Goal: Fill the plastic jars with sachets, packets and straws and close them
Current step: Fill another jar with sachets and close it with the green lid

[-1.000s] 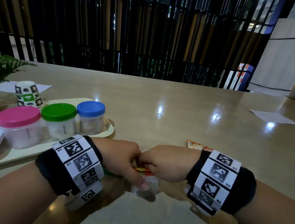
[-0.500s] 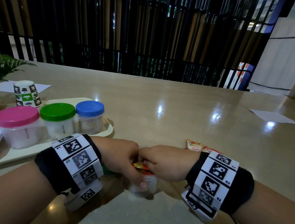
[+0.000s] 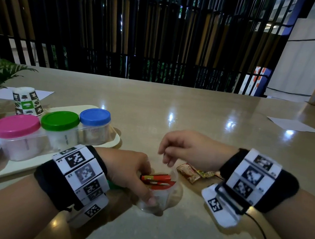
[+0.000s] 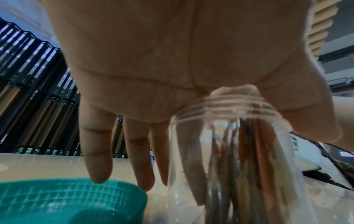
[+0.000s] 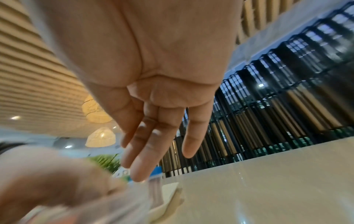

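The left hand (image 3: 126, 170) grips the open jar (image 3: 158, 196) steady; the right hand (image 3: 185, 148), loose and empty, should pick packets (image 3: 190, 172) at 3 o'clock, gently.

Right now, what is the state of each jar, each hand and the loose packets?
Clear jar: open, upright, red sachets inside.
Pink-lid jar: closed.
Green-lid jar: closed.
Blue-lid jar: closed.
Left hand: grips the clear jar.
Right hand: above the jar, holds nothing.
Loose packets: lying on the table.
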`<state>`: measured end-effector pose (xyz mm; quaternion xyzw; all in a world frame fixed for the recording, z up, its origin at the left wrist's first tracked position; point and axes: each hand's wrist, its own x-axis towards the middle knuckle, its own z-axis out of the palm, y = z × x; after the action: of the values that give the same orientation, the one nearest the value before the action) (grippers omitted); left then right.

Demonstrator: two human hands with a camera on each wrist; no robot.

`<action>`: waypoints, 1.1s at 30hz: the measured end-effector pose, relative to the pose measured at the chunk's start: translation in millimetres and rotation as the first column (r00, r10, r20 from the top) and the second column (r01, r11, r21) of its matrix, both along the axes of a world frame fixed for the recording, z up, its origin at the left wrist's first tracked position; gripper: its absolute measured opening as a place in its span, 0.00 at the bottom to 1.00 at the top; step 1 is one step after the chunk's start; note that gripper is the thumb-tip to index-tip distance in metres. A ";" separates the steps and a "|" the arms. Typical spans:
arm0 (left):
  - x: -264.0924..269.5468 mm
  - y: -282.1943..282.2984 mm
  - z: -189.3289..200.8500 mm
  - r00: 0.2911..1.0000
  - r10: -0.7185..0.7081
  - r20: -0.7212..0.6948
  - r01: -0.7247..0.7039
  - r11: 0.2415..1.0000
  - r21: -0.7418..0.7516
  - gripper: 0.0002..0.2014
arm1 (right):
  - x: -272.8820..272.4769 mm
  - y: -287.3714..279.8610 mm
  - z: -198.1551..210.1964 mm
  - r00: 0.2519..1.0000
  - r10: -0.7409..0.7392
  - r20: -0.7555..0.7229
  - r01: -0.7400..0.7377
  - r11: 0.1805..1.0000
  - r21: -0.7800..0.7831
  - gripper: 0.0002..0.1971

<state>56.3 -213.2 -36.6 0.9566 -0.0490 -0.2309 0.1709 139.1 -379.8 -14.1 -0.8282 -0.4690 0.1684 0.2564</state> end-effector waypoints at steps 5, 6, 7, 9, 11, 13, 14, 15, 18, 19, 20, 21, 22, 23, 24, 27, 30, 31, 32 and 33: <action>0.0 -1.2 1.3 1.000 0.016 -0.023 -0.016 1.000 -0.002 0.28 | 49.0 -14.3 7.6 0.987 -0.152 0.056 0.154 0.988 -0.031 0.06; 0.4 -1.2 1.4 1.000 0.017 -0.024 -0.017 1.000 0.002 0.28 | 56.6 -16.2 4.6 0.980 -0.164 0.114 0.176 0.979 -0.104 0.06; 0.8 -1.2 1.7 1.000 0.016 -0.026 -0.016 1.000 0.002 0.28 | 61.6 -17.3 0.4 0.971 -0.163 0.178 0.196 0.963 -0.186 0.08; 1.3 -1.9 2.2 1.000 0.012 -0.028 -0.012 1.000 -0.001 0.28 | 65.8 -16.7 -11.0 0.955 -0.106 0.276 0.204 0.911 -0.358 0.12; 1.5 -2.0 2.5 0.999 0.006 -0.033 -0.006 1.000 0.002 0.28 | 66.0 -13.4 -23.5 0.944 -0.002 0.331 0.188 0.826 -0.531 0.21; 1.2 -1.9 2.8 0.999 0.007 -0.039 -0.007 1.000 0.003 0.28 | 67.3 -9.7 -33.2 0.931 0.088 0.354 0.172 0.749 -0.640 0.31; 1.2 -1.7 2.8 0.999 0.009 -0.043 -0.009 1.000 0.000 0.28 | 68.8 -8.1 -35.6 0.927 0.111 0.357 0.168 0.729 -0.663 0.33; 1.0 -1.6 2.8 0.999 0.008 -0.047 -0.008 1.000 -0.003 0.28 | 69.7 -7.0 -36.5 0.926 0.122 0.356 0.165 0.718 -0.676 0.34; 1.5 -1.8 2.5 0.999 0.007 -0.047 -0.007 1.000 -0.002 0.27 | 71.0 -4.7 -36.7 0.932 0.131 0.337 0.149 0.710 -0.688 0.32; 1.6 -2.0 2.4 0.999 0.006 -0.044 -0.005 1.000 0.004 0.28 | 70.3 -4.0 -36.5 0.935 0.131 0.330 0.142 0.713 -0.686 0.31; 1.8 -2.0 2.5 0.999 0.002 -0.040 -0.002 1.000 0.014 0.29 | 70.2 -3.5 -36.7 0.937 0.130 0.326 0.137 0.720 -0.681 0.29; 1.7 -2.0 2.5 0.999 0.000 -0.036 0.001 1.000 0.024 0.30 | 69.8 -3.2 -36.9 0.938 0.124 0.323 0.136 0.727 -0.673 0.27; 1.5 -1.9 2.6 0.999 -0.001 -0.033 0.002 0.999 0.034 0.31 | 70.5 -3.1 -37.9 0.939 0.117 0.324 0.138 0.735 -0.664 0.26; 1.7 -1.8 2.9 0.999 -0.001 -0.032 0.003 0.999 0.043 0.32 | 70.9 -3.5 -38.7 0.938 0.113 0.328 0.139 0.745 -0.653 0.25; 1.8 -1.5 3.1 1.000 -0.005 -0.030 0.006 0.999 0.051 0.32 | 72.0 -3.9 -40.2 0.936 0.110 0.333 0.136 0.761 -0.634 0.24; 1.8 -0.8 3.5 1.000 -0.020 -0.021 0.021 0.999 0.049 0.30 | 72.1 -5.6 -44.5 0.949 0.056 0.311 0.118 0.849 -0.514 0.20; 0.9 -0.8 3.2 1.000 -0.015 -0.028 0.015 1.000 0.020 0.28 | 67.9 -5.7 -48.0 0.973 -0.049 0.226 0.118 0.945 -0.305 0.15; 0.9 -0.9 3.1 0.999 -0.015 -0.032 0.015 1.000 0.016 0.28 | 66.4 -5.5 -47.4 0.975 -0.070 0.211 0.121 0.963 -0.240 0.14; 1.0 -1.1 3.1 0.999 -0.016 -0.036 0.017 1.000 0.013 0.28 | 65.3 -5.4 -46.3 0.976 -0.091 0.200 0.127 0.976 -0.175 0.13; 1.2 -1.0 3.1 0.999 -0.018 -0.040 0.018 1.000 0.012 0.28 | 63.6 -5.5 -43.6 0.976 -0.115 0.184 0.136 0.985 -0.107 0.11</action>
<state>57.4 -214.1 -33.6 0.9523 -0.0528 -0.2519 0.1639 202.8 -385.3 -57.7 -0.8817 -0.4256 0.1054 0.1739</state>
